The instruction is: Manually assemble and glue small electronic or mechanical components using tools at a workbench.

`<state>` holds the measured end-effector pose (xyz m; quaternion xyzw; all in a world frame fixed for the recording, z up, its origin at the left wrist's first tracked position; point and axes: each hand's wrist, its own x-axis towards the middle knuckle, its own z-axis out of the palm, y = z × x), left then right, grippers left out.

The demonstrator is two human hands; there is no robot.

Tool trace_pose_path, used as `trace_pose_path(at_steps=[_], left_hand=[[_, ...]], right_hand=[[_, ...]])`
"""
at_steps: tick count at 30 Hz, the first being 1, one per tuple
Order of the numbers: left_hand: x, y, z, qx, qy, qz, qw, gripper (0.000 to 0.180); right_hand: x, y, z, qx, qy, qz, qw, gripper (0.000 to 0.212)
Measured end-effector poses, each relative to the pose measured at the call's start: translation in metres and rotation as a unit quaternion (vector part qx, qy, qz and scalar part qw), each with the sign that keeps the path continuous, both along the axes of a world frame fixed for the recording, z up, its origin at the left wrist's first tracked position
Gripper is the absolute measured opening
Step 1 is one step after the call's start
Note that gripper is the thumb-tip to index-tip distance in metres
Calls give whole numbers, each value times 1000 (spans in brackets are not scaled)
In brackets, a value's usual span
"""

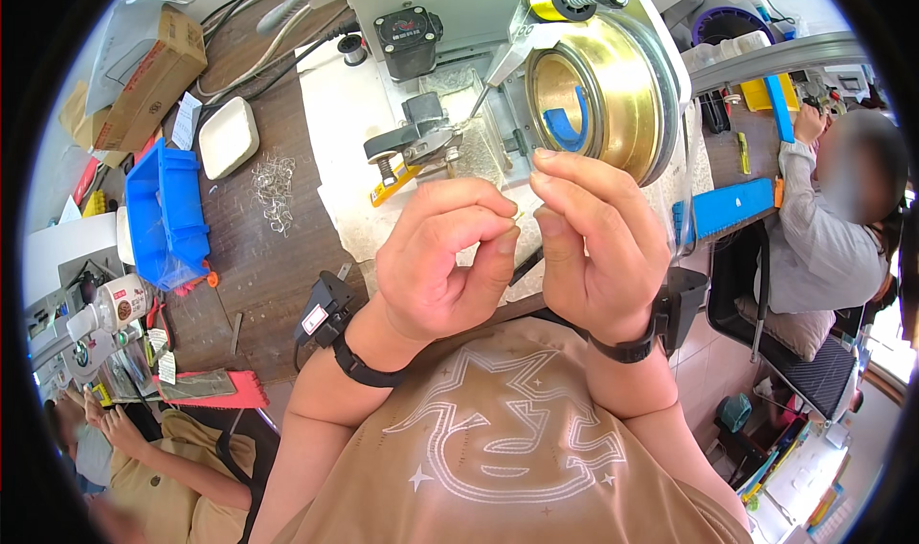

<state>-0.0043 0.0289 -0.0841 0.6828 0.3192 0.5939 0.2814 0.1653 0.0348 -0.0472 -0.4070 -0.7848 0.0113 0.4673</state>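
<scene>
Spanning the view, a brown workbench [258, 257] is seen; behind the hands a brass-coloured drum [603, 89] is mounted. Left hand [440, 257] and right hand [598, 242] are raised close together, fingertips pinched shut on a tiny pale piece [518, 215] between them.

Glossy gold-coloured round metal drum [598, 89] at upper centre with a smooth blue plastic piece [571, 123] inside, matt dark brown wooden tabletop [254, 247] at left bearing a shiny blue plastic bin [165, 214] and a rough brown cardboard box [153, 75], soft tan cloth shirt [498, 448] below.
</scene>
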Motion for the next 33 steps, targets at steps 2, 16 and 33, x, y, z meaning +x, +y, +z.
trace_pose_path(at_steps=[2,16,33], left_hand=[[0,1,-1,2,2,0,1000,20],[-1,1,-4,35,18,8,999,23],[-2,8,-6,110,95,54,988,19]], right_hand=[[1,0,1,-2,4,8,1000,21],[-1,-2,-5,0,-6,11,1000,29],[11,-13,5,31,22,-19,999,24]])
